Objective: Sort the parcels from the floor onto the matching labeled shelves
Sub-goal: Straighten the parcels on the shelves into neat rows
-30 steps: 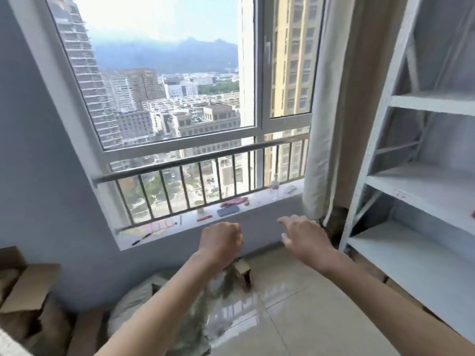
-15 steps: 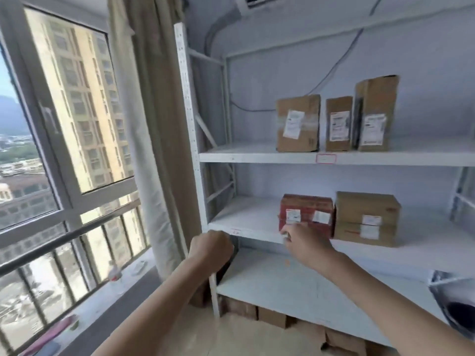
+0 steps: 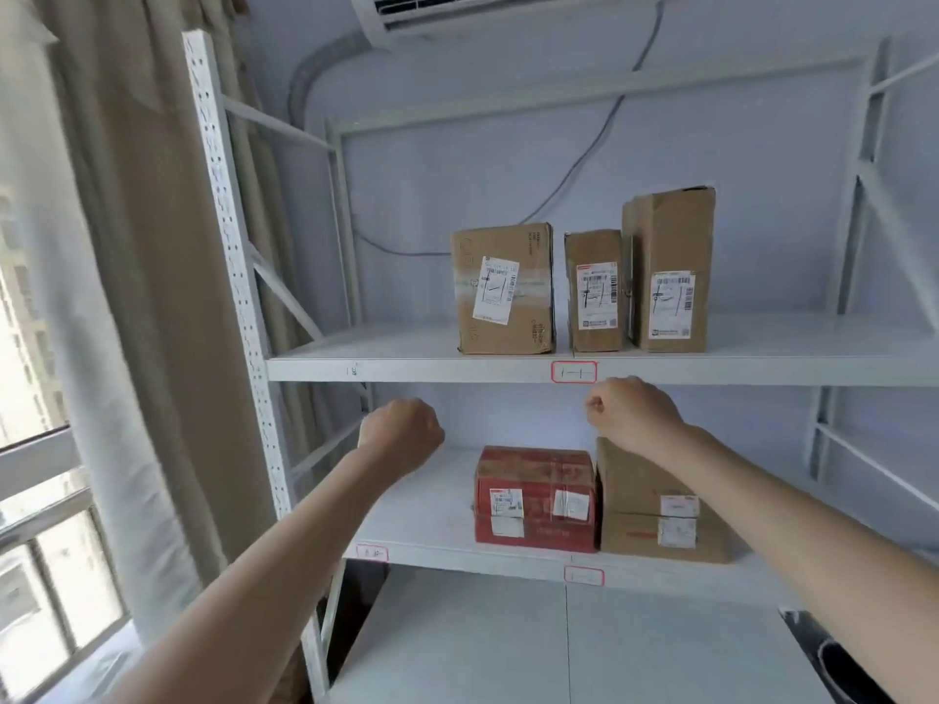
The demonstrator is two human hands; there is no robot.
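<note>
A white metal rack (image 3: 239, 276) fills the view. Its upper shelf (image 3: 406, 369) carries three upright brown parcels: a wide one (image 3: 503, 289), a narrow one (image 3: 594, 292) and a tall one (image 3: 670, 271). A red-bordered label (image 3: 573, 372) sticks to that shelf's front edge. On the middle shelf (image 3: 432, 520) a red parcel (image 3: 533, 492) stands beside a brown parcel (image 3: 660, 510). My left hand (image 3: 401, 434) and my right hand (image 3: 630, 419) are raised in front of the rack, both curled into fists. Neither holds a parcel.
More red-bordered labels (image 3: 583, 576) (image 3: 372, 552) mark the middle shelf's edge. The lower shelf (image 3: 508, 647) lies beneath. A beige curtain (image 3: 127, 246) and a window (image 3: 45, 551) are at the left. An air conditioner (image 3: 482, 12) hangs above. A dark object (image 3: 833, 663) sits bottom right.
The view has swung from the window and floor to the rack and moved closer. Both arms have risen with it. My right hand's fingers have curled in.
</note>
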